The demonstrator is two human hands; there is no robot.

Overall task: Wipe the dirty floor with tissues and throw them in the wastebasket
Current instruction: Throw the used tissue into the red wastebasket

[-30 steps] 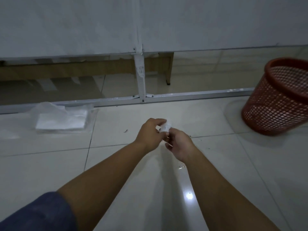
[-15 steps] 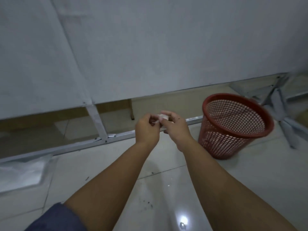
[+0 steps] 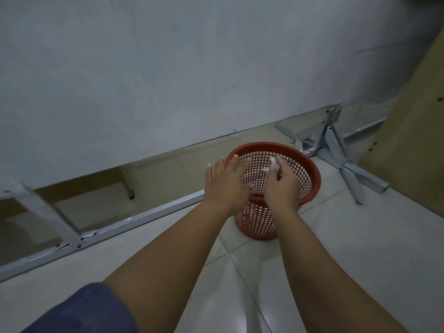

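Observation:
A red mesh wastebasket [image 3: 310, 171] stands on the pale tiled floor [image 3: 348, 248] near the partition. Both my hands are over its mouth. My right hand [image 3: 282, 186] pinches a small crumpled white tissue [image 3: 272, 164] at its fingertips, above the inside of the basket. My left hand [image 3: 225, 183] hovers at the basket's left rim with its fingers spread and straight, holding nothing.
A white partition panel [image 3: 168, 80] on a grey metal frame [image 3: 144, 215] runs behind the basket. Crossed metal feet [image 3: 336, 150] lie at the right, beside a brown board [image 3: 408, 152]. A wooden furniture leg [image 3: 129, 186] shows under the panel.
My view swung right and both hands moved over the wastebasket. My left hand let go of the tissue and spread its fingers; the right hand alone now holds the tissue.

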